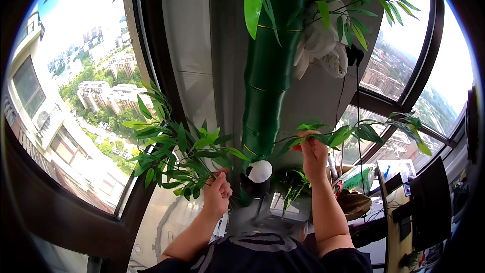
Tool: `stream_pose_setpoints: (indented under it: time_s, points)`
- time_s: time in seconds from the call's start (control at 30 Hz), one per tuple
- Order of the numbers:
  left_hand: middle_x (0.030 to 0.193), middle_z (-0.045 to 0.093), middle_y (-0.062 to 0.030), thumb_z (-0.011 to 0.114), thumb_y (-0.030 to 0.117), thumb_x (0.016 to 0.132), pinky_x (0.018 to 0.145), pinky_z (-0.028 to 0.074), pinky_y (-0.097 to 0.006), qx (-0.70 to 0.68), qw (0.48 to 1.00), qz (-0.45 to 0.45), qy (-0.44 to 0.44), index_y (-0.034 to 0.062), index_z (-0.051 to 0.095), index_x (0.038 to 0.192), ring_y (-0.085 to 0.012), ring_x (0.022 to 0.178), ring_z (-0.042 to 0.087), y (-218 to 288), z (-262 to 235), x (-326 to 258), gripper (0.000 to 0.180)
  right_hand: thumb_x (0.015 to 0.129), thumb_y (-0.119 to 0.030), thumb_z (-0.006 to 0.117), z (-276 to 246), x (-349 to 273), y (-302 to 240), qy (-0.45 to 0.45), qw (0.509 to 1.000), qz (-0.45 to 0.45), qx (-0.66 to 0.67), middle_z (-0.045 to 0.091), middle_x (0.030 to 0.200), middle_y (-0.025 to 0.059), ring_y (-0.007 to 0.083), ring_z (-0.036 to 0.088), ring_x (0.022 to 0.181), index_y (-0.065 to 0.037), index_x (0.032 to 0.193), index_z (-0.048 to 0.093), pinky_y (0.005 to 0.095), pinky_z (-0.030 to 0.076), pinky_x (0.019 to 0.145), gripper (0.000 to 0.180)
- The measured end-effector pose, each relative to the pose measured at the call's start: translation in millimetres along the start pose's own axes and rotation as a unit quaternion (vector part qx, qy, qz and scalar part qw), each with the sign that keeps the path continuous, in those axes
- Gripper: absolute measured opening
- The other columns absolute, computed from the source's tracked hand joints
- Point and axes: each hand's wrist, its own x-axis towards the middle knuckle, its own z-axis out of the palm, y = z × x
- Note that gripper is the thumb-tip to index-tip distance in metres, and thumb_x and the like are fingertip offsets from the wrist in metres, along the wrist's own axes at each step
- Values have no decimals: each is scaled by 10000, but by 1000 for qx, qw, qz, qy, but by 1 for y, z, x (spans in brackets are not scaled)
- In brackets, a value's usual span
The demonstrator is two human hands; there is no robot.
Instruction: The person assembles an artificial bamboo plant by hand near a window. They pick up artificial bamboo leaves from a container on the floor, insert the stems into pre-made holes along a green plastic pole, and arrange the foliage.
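A thick green artificial bamboo trunk point(268, 71) with thin gold rings runs up the middle of the view. My left hand point(217, 193) is closed around the stem end of a bushy leafy branch point(182, 154) left of the trunk. To the trunk's right, my right hand point(314, 155) pinches a longer, sparser leafy spray point(348, 135), which stretches out to the right. Between my hands, against the lower trunk, sits a small round white-and-black figure point(259, 172). My fingers partly hide both stems.
Dark-framed windows point(146, 55) stand on the left and right. More leaves point(252, 7) hang overhead, and white cloth point(323, 45) is bunched beside the upper trunk. At the lower right, a desk point(399, 222) bears a black monitor point(429, 205). A black cable point(358, 106) hangs down on the right.
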Motion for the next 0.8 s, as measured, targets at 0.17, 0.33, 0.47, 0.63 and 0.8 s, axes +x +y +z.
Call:
stream_pose_setpoints:
  time_s: [0.17, 0.33, 0.47, 0.63, 0.8]
  points:
    - [492, 283, 55, 541, 206, 819, 448, 215, -216, -64, 995, -55, -47, 64, 526, 933, -58, 422, 237, -2, 38, 16, 182, 834, -14, 478, -2, 52, -14, -2, 996, -74, 45, 519, 863, 95, 136, 544, 756, 4, 868, 445, 242, 469, 653, 51]
    - [543, 392, 45, 548, 243, 820, 446, 231, -216, -138, 986, -87, -44, 85, 518, 950, -59, 419, 263, -9, 71, 44, 207, 821, -7, 496, 0, 76, -18, -16, 992, -122, 5, 532, 847, 98, 129, 539, 708, 4, 843, 441, 242, 463, 652, 61]
    - [657, 517, 38, 575, 238, 801, 447, 241, -213, -158, 981, -109, -21, 118, 542, 950, -51, 417, 288, -20, 83, 64, 194, 768, 36, 515, -1, 85, -19, -61, 983, -130, -118, 561, 828, 93, 118, 553, 685, 2, 826, 476, 238, 462, 659, 78]
    - [701, 541, 34, 590, 212, 786, 452, 246, -210, -163, 981, -106, -9, 131, 561, 931, -49, 423, 296, -19, 106, 79, 169, 719, 45, 525, 13, 105, -30, -60, 971, -140, -184, 583, 812, 62, 102, 556, 687, -24, 831, 505, 223, 452, 643, 133]
    - [721, 547, 20, 587, 172, 781, 456, 252, -201, -190, 976, -104, -26, 119, 561, 920, -55, 436, 313, -10, 127, 92, 152, 650, 27, 559, 7, 122, -34, -60, 936, -250, -239, 577, 832, 110, 189, 570, 705, -3, 835, 504, 257, 435, 610, 195]
